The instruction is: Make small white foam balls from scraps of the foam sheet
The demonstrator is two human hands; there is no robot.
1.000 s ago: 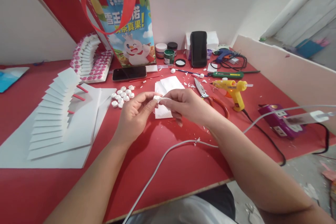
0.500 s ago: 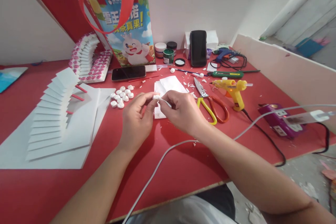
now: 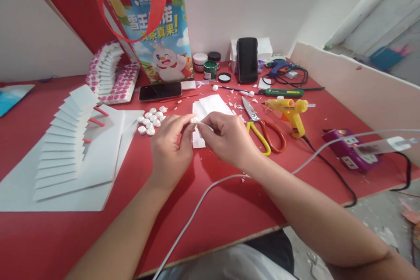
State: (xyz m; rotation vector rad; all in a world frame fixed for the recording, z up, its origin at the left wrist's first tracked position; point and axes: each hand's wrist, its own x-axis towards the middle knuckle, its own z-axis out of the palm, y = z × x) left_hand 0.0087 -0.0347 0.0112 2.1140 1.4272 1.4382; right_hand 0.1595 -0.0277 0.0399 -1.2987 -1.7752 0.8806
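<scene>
Between the thumb and fingers of my left hand (image 3: 172,151) is a small white rolled rosette (image 3: 194,120). My right hand (image 3: 228,140) pinches the white strip that runs from this rosette; most of the strip is hidden by the fingers. Both hands meet over white paper sheets (image 3: 215,105) on the red table (image 3: 197,210). Left of my left hand lies a cluster of finished-looking white rosettes (image 3: 151,118). Scissors (image 3: 252,116) with one yellow and one red handle lie partly open, just beyond my right hand.
A yellow glue gun (image 3: 292,113) and a purple box (image 3: 349,151) are on the right. A white cable (image 3: 203,199) crosses under my right forearm. White stepped panels (image 3: 61,148) stand at left. A phone (image 3: 160,92), paint jars (image 3: 210,70) and a bag (image 3: 170,59) are behind.
The rosette has turned slightly in my left fingers, and my left hand has shifted a little. My right hand keeps its pinch nearly in place. The things on the table look unchanged.
</scene>
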